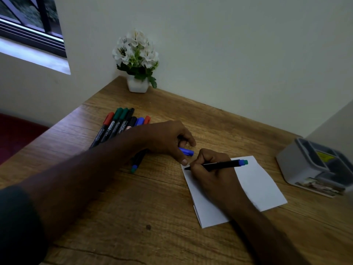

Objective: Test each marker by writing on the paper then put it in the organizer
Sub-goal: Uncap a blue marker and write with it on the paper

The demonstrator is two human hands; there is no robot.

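right hand [210, 175] grip pinches marker [223, 164] at paper [261, 186] corner | left hand [168, 138] grip pinches blue cap [188, 151]

The surface [118, 197] is brown wood with lines. The paper [261, 186] is white. The pen [223, 165] is black, its end blue and green. The box [298, 167] is grey.
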